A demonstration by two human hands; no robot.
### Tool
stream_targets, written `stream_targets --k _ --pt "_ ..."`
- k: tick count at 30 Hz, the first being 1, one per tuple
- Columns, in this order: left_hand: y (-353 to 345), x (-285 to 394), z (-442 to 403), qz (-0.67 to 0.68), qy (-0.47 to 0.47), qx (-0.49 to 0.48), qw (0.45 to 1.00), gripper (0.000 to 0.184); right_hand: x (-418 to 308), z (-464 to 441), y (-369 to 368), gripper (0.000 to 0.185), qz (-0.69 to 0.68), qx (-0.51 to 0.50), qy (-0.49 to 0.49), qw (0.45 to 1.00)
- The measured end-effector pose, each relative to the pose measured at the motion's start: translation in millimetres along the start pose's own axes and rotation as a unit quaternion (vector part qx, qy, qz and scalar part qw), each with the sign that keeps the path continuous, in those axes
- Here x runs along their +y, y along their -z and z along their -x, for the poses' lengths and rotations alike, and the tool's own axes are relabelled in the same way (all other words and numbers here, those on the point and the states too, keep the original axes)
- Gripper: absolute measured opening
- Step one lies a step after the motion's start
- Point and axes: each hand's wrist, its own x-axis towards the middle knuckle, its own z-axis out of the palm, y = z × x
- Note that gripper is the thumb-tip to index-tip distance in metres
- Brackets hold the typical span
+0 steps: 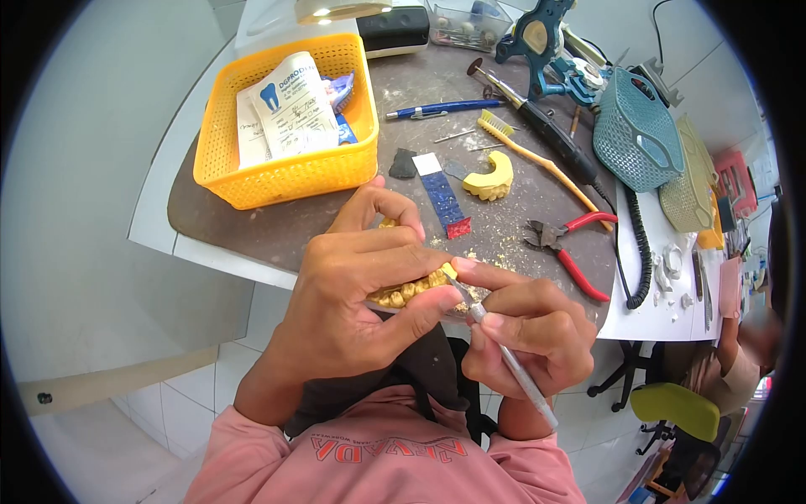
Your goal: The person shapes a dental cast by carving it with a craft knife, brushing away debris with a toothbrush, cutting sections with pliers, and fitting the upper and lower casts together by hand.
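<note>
though part-hidden, golden model teeth (pixel 409 291)

The person's shirt (pixel 395 483), at six o'clock, is pink with red lettering (pixel 336 449) across the front. Its sleeves (pixel 227 458), at seven and five o'clock, leave the forearms (pixel 267 393) bare.

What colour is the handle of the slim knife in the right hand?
Silvery grey: the slim knife shows best in the head view, the only one.
</note>
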Motion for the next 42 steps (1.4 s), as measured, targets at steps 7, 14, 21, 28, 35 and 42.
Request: stream_targets --k 7,14,21,28,35,42 --pt "-0.8 0.3 -0.3 0.001 0.009 0.001 1.0 0.018 2.0 -0.6 -0.4 0.027 0.017 0.006 0.006 1.0" --pt "-6.1 -2.3 1.1 -0.019 -0.001 0.01 1.0 0.03 4.1 3.4 -2.3 0.028 -0.058 0.047 -0.019 0.997" --pt "-3.1 -0.3 0.8 -0.026 -0.007 0.002 1.0 0.027 2.2 2.5 1.7 0.028 -0.051 0.014 -0.011 0.999" --pt "-6.2 -7.8 3.0 -0.039 -0.018 0.015 0.999 0.041 -2.6 -0.2 2.4 0.024 -0.033 -0.004 -0.028 0.999" --pt "-5.7 -7.3 3.0 -0.046 -0.013 0.013 0.999 0.039 -2.2 -1.3 3.3 0.022 -0.025 -0.015 -0.024 0.999" --pt "-5.5 -5.4 2.0 -0.042 -0.005 0.02 0.999 0.031 -1.3 -1.2 2.4 0.023 -0.006 -0.016 -0.017 1.0"
